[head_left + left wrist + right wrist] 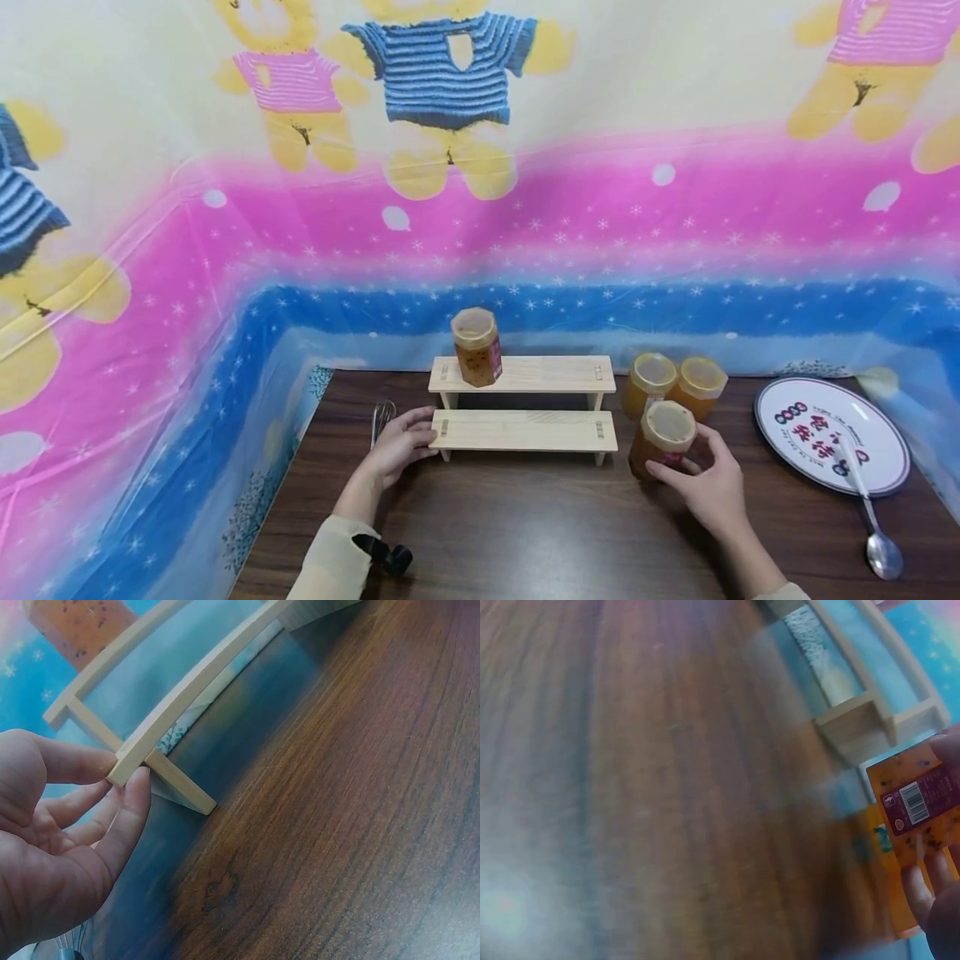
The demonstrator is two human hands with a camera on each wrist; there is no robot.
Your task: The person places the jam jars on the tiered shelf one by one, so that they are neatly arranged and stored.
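Jar (660,440) held, speckled orange contents (901,766)

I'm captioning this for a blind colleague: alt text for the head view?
A right hand grips a jar beside a two-tier wooden rack; the left hand pinches its lower shelf. Another jar stands on the upper shelf, two more jars behind the held one; a plate and spoon lie right.

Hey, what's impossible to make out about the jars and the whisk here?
Held jar, right wrist view: cut off by the right edge; label's fine print too small.
Left yellow jar, head view: lower part partly hidden by the held jar.
Shelf jar, left wrist view: cut off by the top edge.
Whisk, left wrist view: cut off by the bottom edge.
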